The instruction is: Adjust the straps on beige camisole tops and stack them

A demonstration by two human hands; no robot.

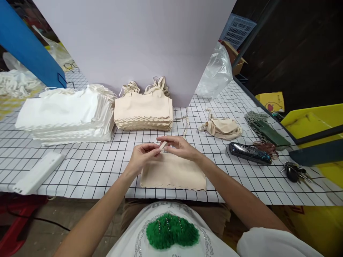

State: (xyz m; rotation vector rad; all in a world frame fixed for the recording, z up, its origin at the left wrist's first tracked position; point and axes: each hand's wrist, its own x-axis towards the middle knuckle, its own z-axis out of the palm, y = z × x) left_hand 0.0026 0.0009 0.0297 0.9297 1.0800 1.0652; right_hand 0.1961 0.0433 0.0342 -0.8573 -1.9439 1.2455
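Observation:
A beige camisole top (174, 173) lies flat on the checked tablecloth in front of me, its wavy hem toward me. Over its upper edge, my left hand (144, 153) pinches a beige shoulder strap (163, 145) between thumb and fingers. My right hand (180, 148) is closed on the same strap from the other side, its fingers meeting the left ones. A folded stack of beige camisoles (143, 109) with bunched straps sits just beyond my hands. Left of it stands a taller stack of white camisoles (66, 117). A crumpled beige garment (222, 128) lies to the right.
A white power strip (39, 173) lies at the left front. On the right are a dark glasses case (249, 153), a green phone (272, 134) and keys (294, 172). A large pale panel (139, 43) stands behind the stacks, with a clear plastic bag (215, 73) beside it.

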